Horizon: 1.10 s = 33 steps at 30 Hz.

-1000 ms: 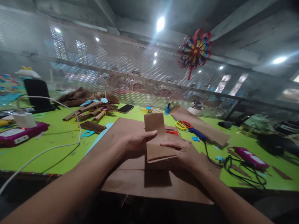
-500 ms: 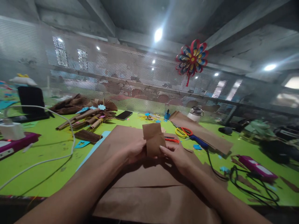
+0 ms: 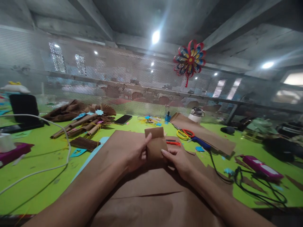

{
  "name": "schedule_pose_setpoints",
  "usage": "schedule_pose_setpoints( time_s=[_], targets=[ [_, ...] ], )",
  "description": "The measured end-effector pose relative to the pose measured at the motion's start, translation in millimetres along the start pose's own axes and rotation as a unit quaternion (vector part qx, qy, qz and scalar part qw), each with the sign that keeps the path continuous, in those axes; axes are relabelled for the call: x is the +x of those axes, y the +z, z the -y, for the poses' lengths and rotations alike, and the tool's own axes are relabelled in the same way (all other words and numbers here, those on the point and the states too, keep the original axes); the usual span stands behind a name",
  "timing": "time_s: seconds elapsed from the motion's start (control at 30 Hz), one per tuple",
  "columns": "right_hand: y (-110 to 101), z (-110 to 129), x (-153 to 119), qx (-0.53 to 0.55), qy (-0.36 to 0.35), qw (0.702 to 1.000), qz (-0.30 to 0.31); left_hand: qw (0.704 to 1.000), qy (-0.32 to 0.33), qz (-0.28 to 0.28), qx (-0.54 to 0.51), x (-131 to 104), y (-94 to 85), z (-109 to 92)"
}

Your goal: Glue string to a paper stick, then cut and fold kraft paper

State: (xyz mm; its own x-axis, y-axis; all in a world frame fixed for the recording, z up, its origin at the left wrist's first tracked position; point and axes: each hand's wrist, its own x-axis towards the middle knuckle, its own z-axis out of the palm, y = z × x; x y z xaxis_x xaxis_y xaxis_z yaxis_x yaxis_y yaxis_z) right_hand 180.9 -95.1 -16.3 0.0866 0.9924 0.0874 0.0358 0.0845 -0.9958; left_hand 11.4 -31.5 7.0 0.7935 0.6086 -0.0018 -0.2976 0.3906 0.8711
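Observation:
Between my hands is a small brown paper piece [image 3: 156, 149], its top part folded over as a flap. My left hand [image 3: 138, 154] grips its left side, the thumb pressed on the flap and the other fingers behind. My right hand [image 3: 176, 159] pinches the lower right edge between thumb and fingers. Beneath both hands lies a large brown paper sheet [image 3: 111, 157] with a crease or slit across it. Red-handled scissors [image 3: 173, 143] rest just behind my right hand, partly hidden by the paper.
Yellow and red scissors [image 3: 186, 134], a blue-handled corded tool [image 3: 201, 142] and a purple power strip [image 3: 262, 167] lie right. Rolled brown papers [image 3: 81, 124], a phone [image 3: 123, 119] and a white cable [image 3: 68, 148] are left. A white-bodied container [image 3: 195, 116] stands behind.
My left thumb has moved up onto the flap, which now looks shorter and bent over. My right hand keeps its pinch. The view has shifted slightly.

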Motion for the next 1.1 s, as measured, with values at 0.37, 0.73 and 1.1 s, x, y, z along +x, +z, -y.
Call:
schedule_pose_setpoints(
  time_s=[0.37,0.73,1.1],
  targets=[
    [2,0,-3,-0.002,0.033,0.999,0.002,0.993,0.047,-0.041,0.102,2,-1.9,10],
    [1,-1,-4,-0.040,0.015,0.999,-0.006,0.991,0.025,-0.097,0.091,5,-4.8,12],
    [-1,-4,-4,-0.054,0.020,0.998,-0.005,0.994,0.039,-0.073,0.065,5,-0.4,14]
  ],
)
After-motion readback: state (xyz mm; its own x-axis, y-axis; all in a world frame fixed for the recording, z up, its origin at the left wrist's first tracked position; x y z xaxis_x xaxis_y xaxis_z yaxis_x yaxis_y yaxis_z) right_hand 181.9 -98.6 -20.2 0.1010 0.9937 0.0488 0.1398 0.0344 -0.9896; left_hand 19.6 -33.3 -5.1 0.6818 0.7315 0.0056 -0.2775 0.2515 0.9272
